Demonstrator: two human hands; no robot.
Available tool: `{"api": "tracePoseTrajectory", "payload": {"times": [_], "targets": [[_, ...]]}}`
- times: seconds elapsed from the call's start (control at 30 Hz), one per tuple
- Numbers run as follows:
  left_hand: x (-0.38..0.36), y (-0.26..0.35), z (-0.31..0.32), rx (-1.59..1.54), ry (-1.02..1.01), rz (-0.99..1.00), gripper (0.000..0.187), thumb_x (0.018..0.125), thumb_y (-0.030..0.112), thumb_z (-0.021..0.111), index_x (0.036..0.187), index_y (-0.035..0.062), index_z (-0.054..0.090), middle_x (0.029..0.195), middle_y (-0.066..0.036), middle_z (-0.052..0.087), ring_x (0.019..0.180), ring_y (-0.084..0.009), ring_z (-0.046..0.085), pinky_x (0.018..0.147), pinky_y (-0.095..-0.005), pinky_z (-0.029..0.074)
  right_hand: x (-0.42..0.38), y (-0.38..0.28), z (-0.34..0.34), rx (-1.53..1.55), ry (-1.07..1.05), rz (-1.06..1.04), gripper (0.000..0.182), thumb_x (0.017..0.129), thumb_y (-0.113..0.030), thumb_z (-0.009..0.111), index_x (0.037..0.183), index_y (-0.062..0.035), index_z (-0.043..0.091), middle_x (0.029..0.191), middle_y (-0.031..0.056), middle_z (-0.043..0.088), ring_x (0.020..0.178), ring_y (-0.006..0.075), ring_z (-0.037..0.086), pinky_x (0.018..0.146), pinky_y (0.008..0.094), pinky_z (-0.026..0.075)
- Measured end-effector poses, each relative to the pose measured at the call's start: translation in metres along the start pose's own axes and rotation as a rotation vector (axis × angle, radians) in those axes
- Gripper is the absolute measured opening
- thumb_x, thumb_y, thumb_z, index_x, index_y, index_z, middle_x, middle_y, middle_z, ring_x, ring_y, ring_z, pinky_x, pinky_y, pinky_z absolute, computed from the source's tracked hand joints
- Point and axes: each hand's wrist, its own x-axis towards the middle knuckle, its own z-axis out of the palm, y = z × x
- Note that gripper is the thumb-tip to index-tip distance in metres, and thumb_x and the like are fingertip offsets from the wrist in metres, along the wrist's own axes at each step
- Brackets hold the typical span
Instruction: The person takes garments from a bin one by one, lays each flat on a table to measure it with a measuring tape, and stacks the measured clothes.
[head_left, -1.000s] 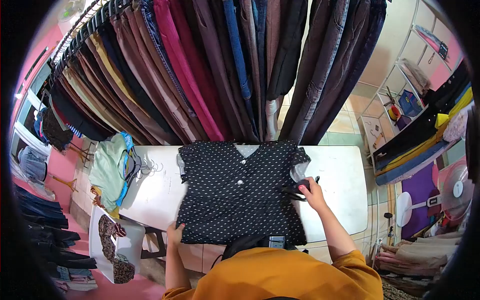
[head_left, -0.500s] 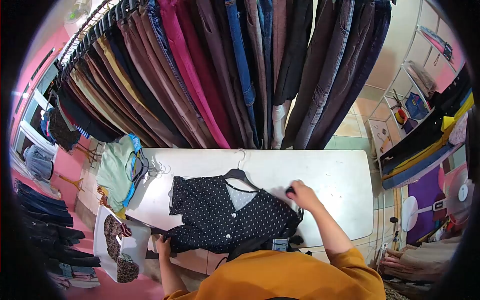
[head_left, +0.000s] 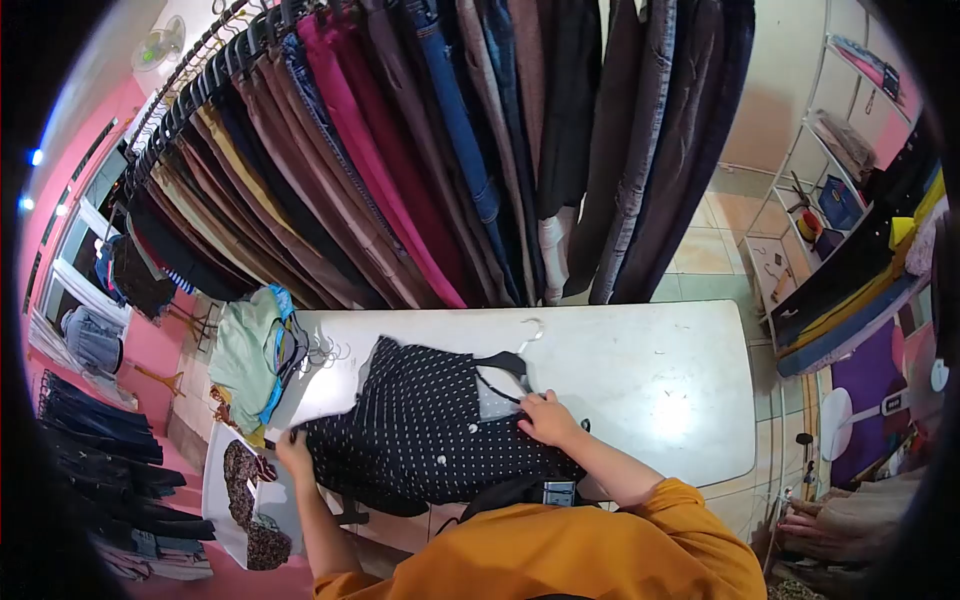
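A black blouse with white dots and light buttons lies on the white table, partly over the front edge. Its neck opening holds a dark clothes hanger whose pale hook points away from me. At the lower left corner of the blouse, my left hand is closed on the fabric and keeps it stretched out. My right hand pinches the blouse beside the neckline, close to the hanger's right arm; its fingertips are partly hidden.
The white table spans the front. Folded clothes and loose hangers lie at its left end, above a white basket holding patterned cloth. A rack of hanging trousers stands behind. A wire shelf is at right.
My right hand has come left from over the bare table to the blouse's neckline. My left hand has risen with the hem, and the blouse now lies turned, its sleeve shifted.
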Motion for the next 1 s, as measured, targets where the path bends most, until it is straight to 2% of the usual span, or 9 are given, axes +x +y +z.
{"api": "tracePoseTrajectory", "payload": {"times": [0.07, 0.2, 0.33, 0.43, 0.57, 0.63, 0.77, 0.87, 1.0], "targets": [[0.04, 0.017, 0.024, -0.09, -0.052, 0.207, 0.024, 0.067, 0.005, 0.069, 0.089, -0.0028, 0.064, 0.081, -0.018, 0.064, 0.075, -0.0318, 0.06, 0.07, -0.037, 0.046, -0.025, 0.019, -0.008, 0.016, 0.105, 0.042, 0.029, 0.078, -0.025, 0.063, 0.099, -0.0058, 0.057, 0.105, 0.0103, 0.057, 0.096, 0.0351, 0.051, 0.081, 0.0431, 0.045], [0.065, 0.161, 0.084, -0.204, -0.114, 0.536, 0.023, 0.063, 0.003, 0.069, 0.086, 0.0014, 0.066, 0.082, -0.014, 0.064, 0.081, -0.0293, 0.062, 0.075, -0.0344, 0.047, -0.094, 0.054, -0.028, 0.047, 0.357, 0.301, 0.027, 0.077, -0.021, 0.063, 0.094, -0.0023, 0.055, 0.093, 0.0174, 0.057, 0.089, 0.0368, 0.052, 0.083, 0.0451, 0.037], [0.016, 0.34, 0.134, -0.386, -0.176, 0.763, 0.026, 0.067, 0.01, 0.071, 0.092, 0.0059, 0.065, 0.089, -0.012, 0.062, 0.09, -0.0288, 0.059, 0.079, -0.0374, 0.045, -0.168, 0.07, -0.054, -0.001, 0.536, 0.67, 0.026, 0.076, -0.016, 0.063, 0.094, 0.0002, 0.052, 0.092, 0.0202, 0.055, 0.089, 0.04, 0.049, 0.082, 0.0475, 0.036], [-0.058, 0.4, 0.157, -0.304, -0.2, 0.981, 0.036, 0.07, 0.018, 0.07, 0.104, 0.0116, 0.06, 0.097, -0.008, 0.06, 0.097, -0.0277, 0.054, 0.08, -0.0435, 0.039, -0.223, 0.108, -0.072, -0.149, 0.702, 0.863, 0.027, 0.078, -0.015, 0.061, 0.097, 0.0009, 0.051, 0.095, 0.021, 0.053, 0.09, 0.0417, 0.046, 0.084, 0.0484, 0.035], [-0.155, 0.332, 0.177, -0.399, -0.65, 1.095, 0.031, 0.077, 0.02, 0.066, 0.103, 0.0068, 0.059, 0.099, -0.011, 0.058, 0.099, -0.0283, 0.053, 0.084, -0.0408, 0.04, -0.29, 0.171, -0.086, -0.241, 0.742, 0.965, 0.032, 0.08, -0.016, 0.059, 0.106, 0.0011, 0.052, 0.103, 0.0186, 0.055, 0.093, 0.0391, 0.048, 0.087, 0.0467, 0.035], [-0.173, 0.258, 0.18, -0.323, -0.857, 0.846, 0.031, 0.076, 0.021, 0.066, 0.102, 0.0062, 0.059, 0.102, -0.009, 0.056, 0.099, -0.0268, 0.054, 0.085, -0.0388, 0.042, -0.31, 0.195, -0.086, -0.163, 0.79, 1.032, 0.036, 0.081, -0.018, 0.059, 0.111, 0.001, 0.053, 0.108, 0.0178, 0.056, 0.099, 0.0372, 0.049, 0.09, 0.0443, 0.035], [-0.161, 0.13, 0.155, 0.123, -0.636, 0.502, 0.061, 0.079, 0.036, 0.064, 0.131, 0.0111, 0.044, 0.133, -0.015, 0.042, 0.123, -0.0366, 0.038, 0.097, -0.0556, 0.032, -0.315, 0.21, -0.094, -0.173, 0.758, 1.019, 0.038, 0.08, -0.018, 0.06, 0.112, 0.0007, 0.053, 0.11, 0.018, 0.056, 0.1, 0.036, 0.049, 0.091, 0.0428, 0.036], [-0.15, 0.09, 0.152, 0.299, -0.766, 0.274, 0.069, 0.086, 0.049, 0.052, 0.143, 0.0203, 0.028, 0.151, -0.015, 0.017, 0.138, -0.039, 0.014, 0.102, -0.0684, 0.013, -0.312, 0.221, -0.098, -0.196, 0.755, 1.007, 0.038, 0.079, -0.018, 0.061, 0.111, 0.0008, 0.054, 0.11, 0.0177, 0.056, 0.101, 0.0361, 0.049, 0.091, 0.0424, 0.036], [-0.105, 0.065, 0.179, 0.345, -0.719, 0.234, 0.067, 0.089, 0.048, 0.046, 0.146, 0.0222, 0.022, 0.153, -0.009, 0.014, 0.14, -0.0332, 0.013, 0.104, -0.0661, 0.012, -0.321, 0.242, -0.111, -0.213, 0.665, 1.012, 0.038, 0.078, -0.02, 0.061, 0.11, 0.0005, 0.055, 0.109, 0.0184, 0.056, 0.101, 0.0367, 0.05, 0.091, 0.0424, 0.038]]}}
